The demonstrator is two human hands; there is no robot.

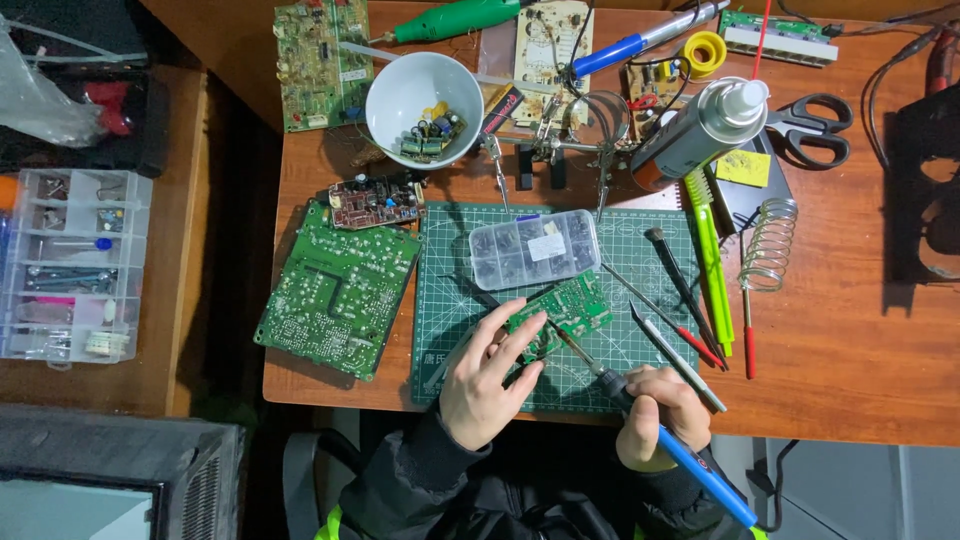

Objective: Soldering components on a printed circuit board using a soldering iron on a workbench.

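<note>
My left hand (487,375) rests on the green cutting mat (640,240), its fingers pinching the lower-left edge of a small green circuit board (572,308). My right hand (658,410) grips a blue-handled soldering iron (690,462); its metal tip reaches up-left and touches the small board near my left fingertips. A clear compartment box of small parts (535,248) lies just above the board.
A large green circuit board (335,290) lies left of the mat. A white bowl of components (424,97), a helping-hands stand (575,135), a spray can (700,130), scissors (815,125), a coil iron stand (768,245) and tweezers and probes (690,300) crowd the table. A parts organiser (70,265) sits far left.
</note>
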